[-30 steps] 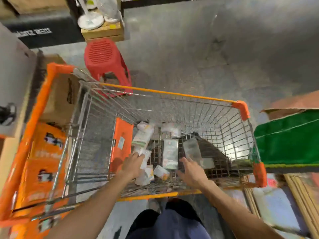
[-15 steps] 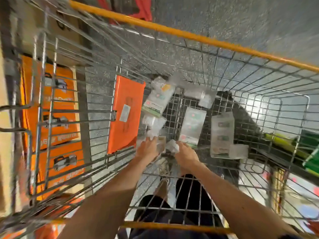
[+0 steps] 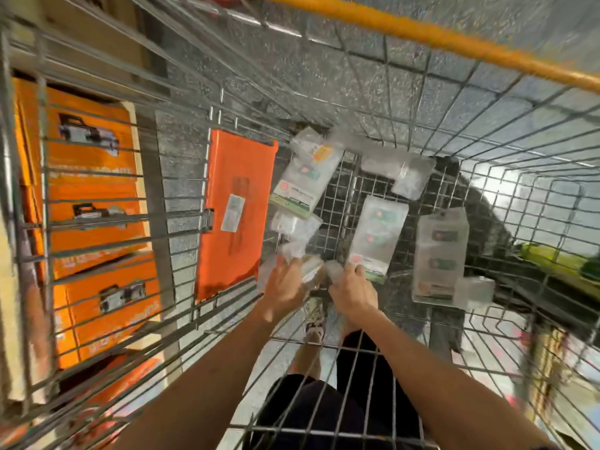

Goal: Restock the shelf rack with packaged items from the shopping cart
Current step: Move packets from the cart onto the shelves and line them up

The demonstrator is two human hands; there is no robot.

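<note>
I look straight down into a wire shopping cart (image 3: pixel 487 131) with an orange rim. Several clear-plastic packaged items lie on its mesh floor: one long pack (image 3: pixel 305 177) at the left, one (image 3: pixel 378 235) in the middle, one (image 3: pixel 438 258) at the right. My left hand (image 3: pixel 285 287) rests on small clear packs (image 3: pixel 292 251) at the near end, fingers curled over them. My right hand (image 3: pixel 352 289) closes around a small pack (image 3: pixel 334 271) beside the middle one. The view is blurred, so the grips are hard to judge.
An orange flap panel (image 3: pixel 233 212) stands inside the cart at the left. Orange boxes (image 3: pixel 91 196) are stacked outside the cart's left wall. A green object (image 3: pixel 558 261) lies beyond the right wall. My legs and a shoe show under the cart.
My head has dropped much closer into the cart. Both hands reached deeper to the near-end small packs and have stayed there over the last half second.
</note>
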